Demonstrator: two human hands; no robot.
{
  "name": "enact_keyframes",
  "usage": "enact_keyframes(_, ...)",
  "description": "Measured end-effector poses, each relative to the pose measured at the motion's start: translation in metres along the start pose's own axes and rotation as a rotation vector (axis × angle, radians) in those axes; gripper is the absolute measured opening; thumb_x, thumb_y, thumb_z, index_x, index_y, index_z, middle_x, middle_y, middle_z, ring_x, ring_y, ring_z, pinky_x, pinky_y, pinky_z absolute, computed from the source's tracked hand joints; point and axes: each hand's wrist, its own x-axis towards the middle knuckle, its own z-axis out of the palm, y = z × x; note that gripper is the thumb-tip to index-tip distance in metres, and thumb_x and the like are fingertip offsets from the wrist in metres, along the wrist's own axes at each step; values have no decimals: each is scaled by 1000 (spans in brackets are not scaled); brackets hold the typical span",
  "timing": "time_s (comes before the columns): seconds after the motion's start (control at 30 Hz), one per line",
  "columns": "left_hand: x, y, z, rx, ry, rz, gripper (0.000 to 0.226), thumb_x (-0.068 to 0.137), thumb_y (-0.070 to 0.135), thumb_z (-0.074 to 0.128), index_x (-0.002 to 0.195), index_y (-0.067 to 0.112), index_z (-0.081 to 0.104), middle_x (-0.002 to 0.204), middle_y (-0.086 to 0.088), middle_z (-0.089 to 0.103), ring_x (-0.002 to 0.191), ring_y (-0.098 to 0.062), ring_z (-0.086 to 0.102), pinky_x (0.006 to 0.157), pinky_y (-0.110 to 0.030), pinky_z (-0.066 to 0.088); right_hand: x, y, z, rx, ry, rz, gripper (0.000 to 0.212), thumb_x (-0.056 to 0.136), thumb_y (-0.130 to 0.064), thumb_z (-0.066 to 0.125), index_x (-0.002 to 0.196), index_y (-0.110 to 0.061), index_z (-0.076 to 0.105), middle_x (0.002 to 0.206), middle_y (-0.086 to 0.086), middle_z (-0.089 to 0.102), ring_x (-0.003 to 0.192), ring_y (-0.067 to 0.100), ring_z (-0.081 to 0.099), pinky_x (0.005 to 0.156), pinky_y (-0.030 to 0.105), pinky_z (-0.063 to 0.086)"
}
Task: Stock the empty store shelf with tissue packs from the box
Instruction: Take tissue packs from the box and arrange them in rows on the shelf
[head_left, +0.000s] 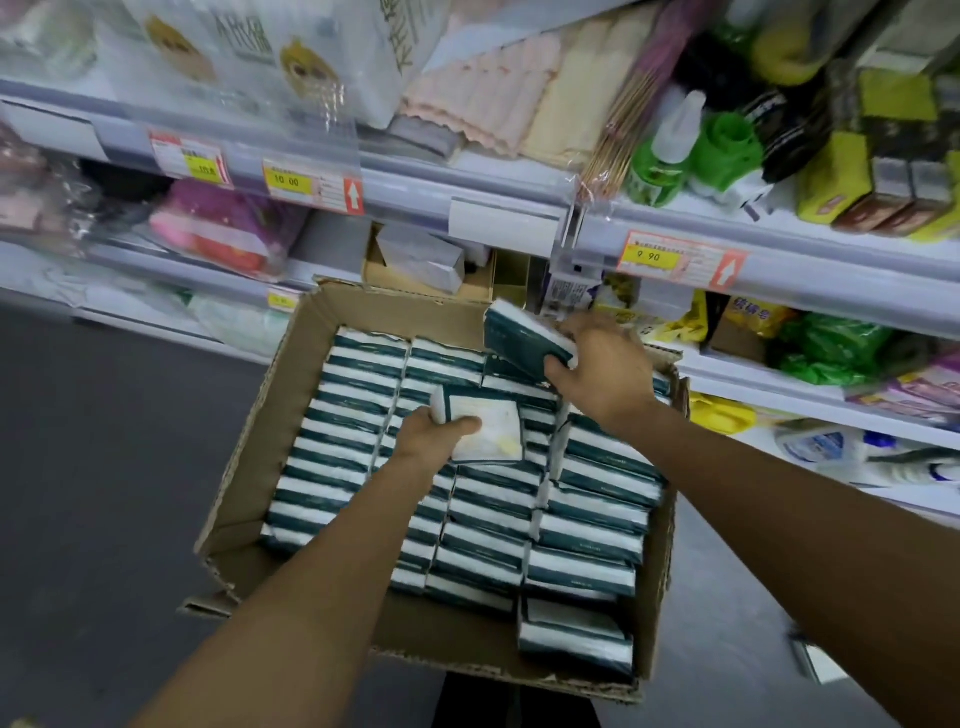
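Note:
An open cardboard box (244, 462) sits low in front of me, packed with rows of dark green and white tissue packs (587, 519). My left hand (431, 434) grips one pack (485, 423) with its pale face up, just above the rows in the middle of the box. My right hand (602, 364) holds another pack (522, 340) tilted on edge over the box's far right corner. Behind the box's far edge lies a low shelf opening (431, 260) with a brown tray and a grey pack inside.
White store shelves run across the top and right, full of goods: towels (519, 104), green bottles (670, 150), sponges (883, 171), bagged items (223, 228). Price tags (311, 184) line the shelf rails. Dark floor (104, 467) spreads to the left of the box.

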Motion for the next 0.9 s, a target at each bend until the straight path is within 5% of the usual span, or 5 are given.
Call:
enact_keyframes(0.2,-67,28,-51,-86,32,191,37,88,25,73,116,12,53,101,2,61,84,-11,58,88,-35,51,-34,-20,-67,738,-45,171,16,91,-17,66,102,-10,56,90,8,63,70,14,57,56,14,44)
enact_keyframes(0.4,-135,75,-93,-64,93,515,57,91,22,69,141,25,41,126,6,56,95,5,55,79,-6,44,-67,-45,-142,809,75,37,25,89,-15,68,111,-15,56,78,1,61,57,7,47,61,27,43)
enact_keyframes(0.57,-192,124,-119,-67,80,707,59,92,22,67,144,37,40,148,3,42,139,-21,38,111,-37,36,-91,-60,-208,792,203,-70,36,90,-13,67,122,-20,54,76,-11,57,58,0,50,59,24,49)
enact_keyframes(0.8,-263,200,-124,-53,23,916,49,79,45,70,118,64,48,141,-2,50,128,-27,50,104,-49,45,-123,-61,-310,771,438,-199,34,91,-15,65,123,-25,57,89,3,63,70,15,57,55,18,49)
enact_keyframes(0.9,-287,231,-111,-124,-13,999,45,92,27,67,131,39,48,130,-2,56,113,-19,58,89,-33,53,-130,-48,-350,779,512,-249,33,91,-14,66,121,-26,60,83,16,63,70,28,59,59,33,55)
